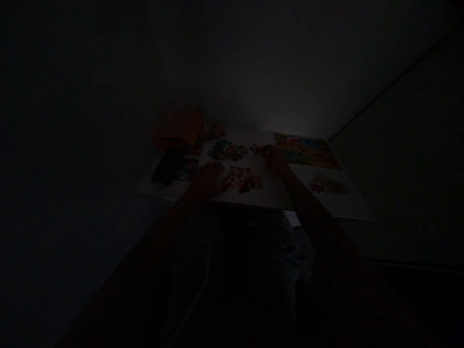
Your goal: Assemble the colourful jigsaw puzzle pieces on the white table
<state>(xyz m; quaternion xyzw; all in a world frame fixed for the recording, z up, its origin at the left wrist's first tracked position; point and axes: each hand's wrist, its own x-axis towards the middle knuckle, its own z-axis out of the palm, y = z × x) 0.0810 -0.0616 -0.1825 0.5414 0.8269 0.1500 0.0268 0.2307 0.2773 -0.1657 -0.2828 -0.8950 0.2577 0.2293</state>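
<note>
In a dimly lit corner, a person's right hand (276, 156) reaches over a pale tabletop (277, 191), thumb and fingers drawn close together beside a small puzzle piece (253, 148); the gloom leaves it impossible to tell whether the piece is gripped. It sits immediately left of those fingertips, far nearer to them than to the left hand (209, 178); its long axis cannot be made out. Just beyond it on the same side, a loose heap of pieces (227, 151) stretches lengthwise away to the left. Nearer the body, down and left from the right fingertips, lies a patch of laid-out pieces (242, 178), wider than it is deep. The left hand rests at the patch's left edge, palm down, thumb spread away from the fingers and near the pieces. Right of the right hand lies a colourful picture sheet (308, 151); past the right forearm, another pile of pieces (329, 184).
</note>
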